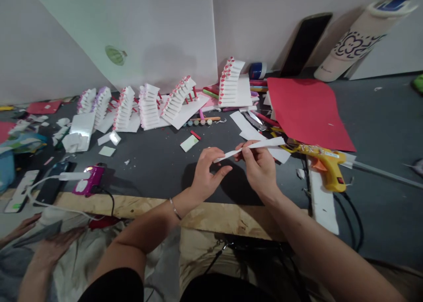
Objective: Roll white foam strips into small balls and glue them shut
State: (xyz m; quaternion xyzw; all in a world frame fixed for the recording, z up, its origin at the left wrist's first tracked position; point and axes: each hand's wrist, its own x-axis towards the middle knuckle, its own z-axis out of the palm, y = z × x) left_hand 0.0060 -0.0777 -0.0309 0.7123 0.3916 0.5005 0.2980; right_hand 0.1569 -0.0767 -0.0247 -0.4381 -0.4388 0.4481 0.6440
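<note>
Both my hands hold one long white paper strip (261,144) above the dark grey table (158,161). My left hand (206,174) pinches the strip's left end between thumb and fingers. My right hand (259,167) is closed around the strip's middle, and the rest of the strip sticks out to the right. A yellow glue gun (325,163) lies just right of my right hand. Small white paper staircase models (148,104) with red and pink trim stand in a row behind my hands.
A red paper sheet (307,110) lies at right, with white paper offcuts (246,126) and pens beside it. A pink device (89,181) and a phone (49,185) with a white cable sit at left. Another person's hands (49,244) are at the lower left. A wooden board edge (139,205) fronts the table.
</note>
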